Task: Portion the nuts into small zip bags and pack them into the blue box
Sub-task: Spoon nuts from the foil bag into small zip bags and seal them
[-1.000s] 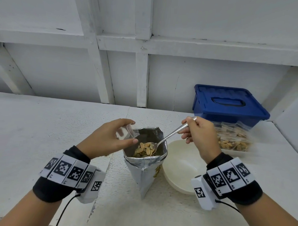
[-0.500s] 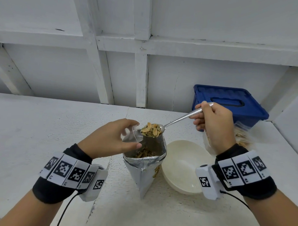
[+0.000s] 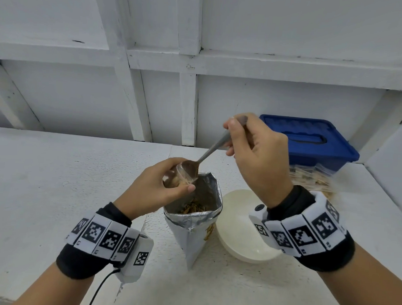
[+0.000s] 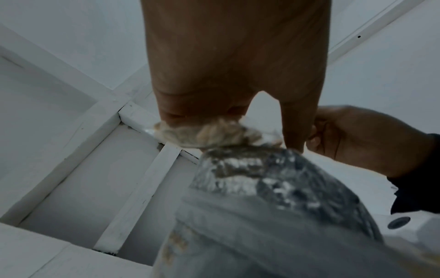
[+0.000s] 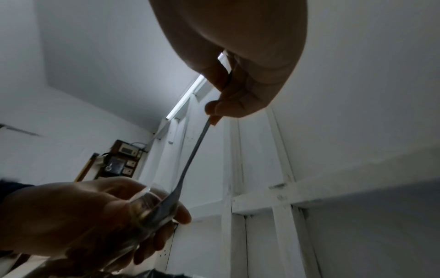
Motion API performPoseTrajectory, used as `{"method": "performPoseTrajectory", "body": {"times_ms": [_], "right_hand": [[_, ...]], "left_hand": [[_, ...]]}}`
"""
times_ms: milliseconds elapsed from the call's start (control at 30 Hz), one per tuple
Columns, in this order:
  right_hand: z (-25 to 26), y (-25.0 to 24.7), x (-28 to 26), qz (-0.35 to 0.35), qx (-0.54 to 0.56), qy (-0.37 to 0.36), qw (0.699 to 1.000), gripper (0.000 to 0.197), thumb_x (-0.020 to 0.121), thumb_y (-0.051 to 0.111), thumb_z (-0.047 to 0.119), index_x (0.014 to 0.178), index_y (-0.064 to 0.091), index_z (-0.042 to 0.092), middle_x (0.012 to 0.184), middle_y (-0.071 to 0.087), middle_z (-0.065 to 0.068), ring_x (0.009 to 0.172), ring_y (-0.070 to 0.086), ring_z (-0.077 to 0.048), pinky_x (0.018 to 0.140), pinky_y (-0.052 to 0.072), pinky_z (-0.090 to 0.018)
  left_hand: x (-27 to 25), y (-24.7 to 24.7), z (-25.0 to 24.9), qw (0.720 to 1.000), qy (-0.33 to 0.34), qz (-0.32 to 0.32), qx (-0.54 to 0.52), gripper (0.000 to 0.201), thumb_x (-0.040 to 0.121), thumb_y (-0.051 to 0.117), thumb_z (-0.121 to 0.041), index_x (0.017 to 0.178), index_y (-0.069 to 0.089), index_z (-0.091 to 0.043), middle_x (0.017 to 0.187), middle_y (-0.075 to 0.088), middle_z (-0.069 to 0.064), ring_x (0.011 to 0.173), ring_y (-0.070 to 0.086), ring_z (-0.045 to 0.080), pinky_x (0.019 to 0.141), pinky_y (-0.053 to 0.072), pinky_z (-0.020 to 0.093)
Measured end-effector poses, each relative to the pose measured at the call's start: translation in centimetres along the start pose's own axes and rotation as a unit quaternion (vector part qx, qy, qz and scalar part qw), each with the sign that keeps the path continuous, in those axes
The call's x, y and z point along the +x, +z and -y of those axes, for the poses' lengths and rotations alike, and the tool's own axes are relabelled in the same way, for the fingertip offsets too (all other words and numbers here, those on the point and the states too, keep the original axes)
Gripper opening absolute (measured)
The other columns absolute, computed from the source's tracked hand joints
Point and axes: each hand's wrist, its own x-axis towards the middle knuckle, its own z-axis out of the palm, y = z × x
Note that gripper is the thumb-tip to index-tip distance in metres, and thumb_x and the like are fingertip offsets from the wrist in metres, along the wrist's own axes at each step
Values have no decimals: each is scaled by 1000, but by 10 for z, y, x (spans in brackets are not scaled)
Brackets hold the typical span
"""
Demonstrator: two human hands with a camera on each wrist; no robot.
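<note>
Head: spoon [image 3: 196, 166] inside zip bag [image 3: 181, 176] (mouth open)

A white painted table [image 3: 46, 181], its surface rough and scuffed, carries four items. A silver foil pouch [image 3: 194, 229] stands upright with its mouth open (nuts visible inside). A cream bowl [image 3: 240, 233] sits just beside it to the right. Filled clear zip bags [image 3: 313, 179] lie at the right rear, against the closed blue box [image 3: 309, 142].
</note>
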Motion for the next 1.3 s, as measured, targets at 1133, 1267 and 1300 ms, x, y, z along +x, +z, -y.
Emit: {"method": "performPoseTrajectory", "body": {"times_ms": [1133,1267,1300], "right_hand": [[-39,17,-61,208,-3,239,949,21,95,47,21,80,62,22,61,62,5,58,61,-6,65,49,-16],[-40,8,-59,145,30,298,943,25,96,44,19,78,61,22,64,65,-1,53,60,-3,57,47,-12],[-42,7,-58,130,33,311,941,25,96,44,19,80,62,20,65,65,-1,52,59,-3,53,43,-9]], "left_hand": [[-3,-5,13,998,-34,21,45,56,74,65,-51,123,51,-26,88,57,-19,79,57,1,63,42,6],[-4,-5,16,998,-52,19,25,64,75,70,-46,129,42,-26,106,58,-8,98,56,11,77,42,18],[-4,-5,16,998,-53,20,21,64,75,70,-46,128,41,-26,105,59,-8,99,56,12,77,43,18]]}}
